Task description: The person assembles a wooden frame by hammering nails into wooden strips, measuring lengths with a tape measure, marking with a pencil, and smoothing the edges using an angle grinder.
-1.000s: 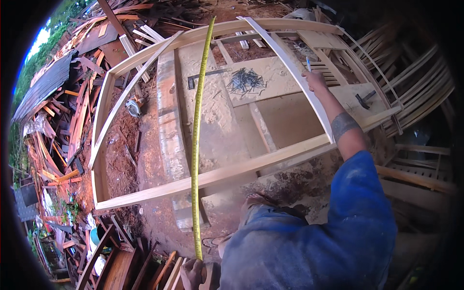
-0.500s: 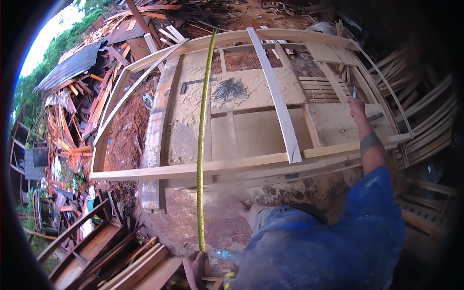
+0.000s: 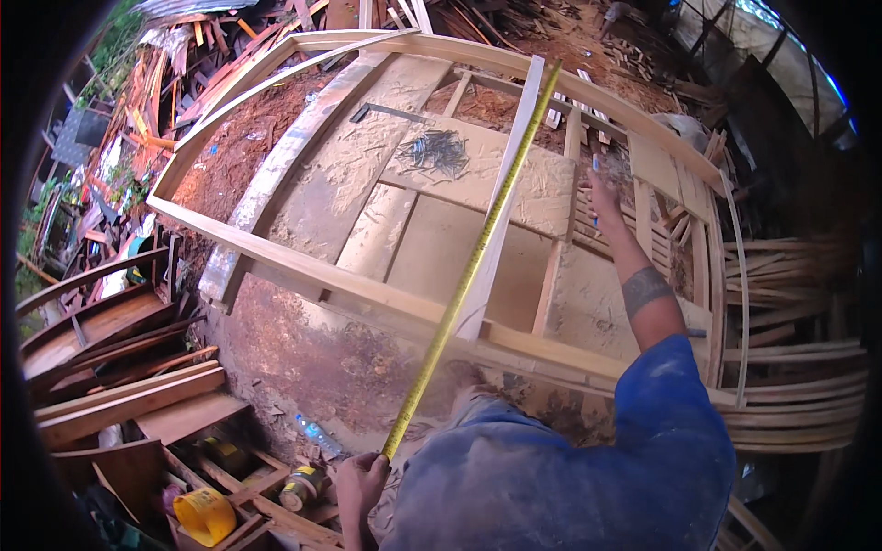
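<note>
My left hand (image 3: 361, 487) at the lower edge is closed on the near end of a yellow tape measure (image 3: 478, 248). Its blade runs up and to the right, over the near rail of a wooden frame (image 3: 303, 274) and along a pale crossbar (image 3: 501, 207). The tape's far end stands near the frame's far rail; whether a case is in my palm is hidden. My right hand (image 3: 603, 198), arm stretched forward, grips a blue and white pen (image 3: 595, 163) above the slatted part right of the crossbar. It does not touch the tape.
Beneath the frame, a dusty worktop (image 3: 322, 197) carries a heap of nails (image 3: 434, 153) and a dark carpenter's square (image 3: 390, 114). A plastic bottle (image 3: 318, 434) and a yellow container (image 3: 204, 516) are at lower left. Scrap wood (image 3: 152, 96) lies beyond; stacked strips (image 3: 795, 367) stand right.
The tape has swung from left of the crossbar to lie slanting along it. My right hand with the pen has moved left in the picture. The whole view has turned.
</note>
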Demonstrator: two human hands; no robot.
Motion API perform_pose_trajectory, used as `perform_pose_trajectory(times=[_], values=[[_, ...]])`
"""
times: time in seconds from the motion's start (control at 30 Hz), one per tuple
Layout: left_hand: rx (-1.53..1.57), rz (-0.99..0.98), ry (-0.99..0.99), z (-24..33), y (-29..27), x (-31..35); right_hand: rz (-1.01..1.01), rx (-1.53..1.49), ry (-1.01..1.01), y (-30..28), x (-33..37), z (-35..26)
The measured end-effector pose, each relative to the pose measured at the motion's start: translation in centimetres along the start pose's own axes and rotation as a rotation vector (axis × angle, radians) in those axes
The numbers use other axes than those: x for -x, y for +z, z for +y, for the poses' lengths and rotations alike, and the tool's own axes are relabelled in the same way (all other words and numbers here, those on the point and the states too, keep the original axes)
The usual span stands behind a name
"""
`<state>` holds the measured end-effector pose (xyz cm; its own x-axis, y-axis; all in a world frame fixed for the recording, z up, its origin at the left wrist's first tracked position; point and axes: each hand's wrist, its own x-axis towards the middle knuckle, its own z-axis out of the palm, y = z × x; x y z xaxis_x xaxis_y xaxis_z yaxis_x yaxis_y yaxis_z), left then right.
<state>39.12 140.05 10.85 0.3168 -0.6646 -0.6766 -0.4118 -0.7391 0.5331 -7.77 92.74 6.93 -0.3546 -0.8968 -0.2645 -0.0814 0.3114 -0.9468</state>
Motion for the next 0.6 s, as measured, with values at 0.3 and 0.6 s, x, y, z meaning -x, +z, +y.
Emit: perform_pose_trajectory(times=[0.3, 0.6], values=[[-0.124, 0.001, -0.029, 10.7, 8.9, -0.6, 0.051, 0.135, -0.092, 3.9, -14.8, -0.3], [-0.091, 0.062, -0.119, 14.4, 11.9, -2.0, -0.055, 0.012, -0.009, 9.8, -21.0, -1.0]])
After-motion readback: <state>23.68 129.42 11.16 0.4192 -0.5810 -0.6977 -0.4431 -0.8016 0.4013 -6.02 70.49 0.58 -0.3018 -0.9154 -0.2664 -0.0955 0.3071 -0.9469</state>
